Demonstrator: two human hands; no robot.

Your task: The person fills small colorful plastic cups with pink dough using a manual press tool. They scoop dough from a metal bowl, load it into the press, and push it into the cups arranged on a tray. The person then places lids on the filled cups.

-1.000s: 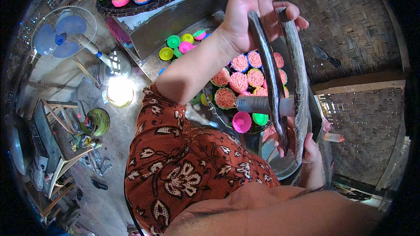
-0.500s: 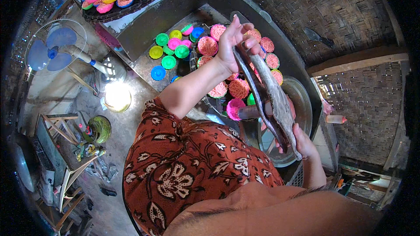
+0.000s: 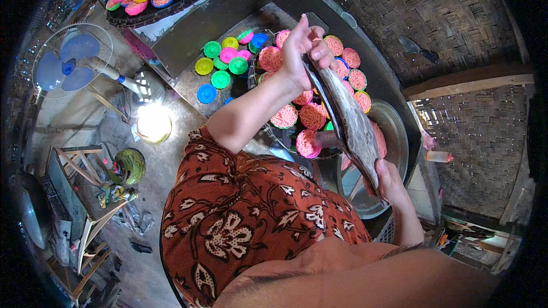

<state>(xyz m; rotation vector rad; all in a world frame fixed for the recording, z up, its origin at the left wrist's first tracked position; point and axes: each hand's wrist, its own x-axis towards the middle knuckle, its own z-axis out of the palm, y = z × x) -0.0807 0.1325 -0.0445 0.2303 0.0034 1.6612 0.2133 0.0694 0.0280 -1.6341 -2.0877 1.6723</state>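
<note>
I hold a long, weathered wooden press (image 3: 355, 122) made of two pieces lying close together. My left hand (image 3: 305, 54) is closed around its far end, with the thumb raised. My right hand (image 3: 391, 183) grips the near end. From the press's left side a clear tube (image 3: 327, 139) sticks out toward a small cup (image 3: 308, 144) filled with pink strands. Whether tube and cup touch, I cannot tell. Beyond the press, several strand-filled cups (image 3: 312, 116) sit close together, partly hidden by my left arm.
Several bright cups (image 3: 220, 80) lie left of the filled ones. A round metal basin (image 3: 394, 131) holding pink material stands under and right of the press. At the far left are a piled basket (image 3: 137, 20) and a fan (image 3: 73, 63). A dark wall (image 3: 382, 68) runs along the right.
The two wooden pieces have closed toward each other, so the gap between them is narrower. The cup by the tube now shows pink strands filling it.
</note>
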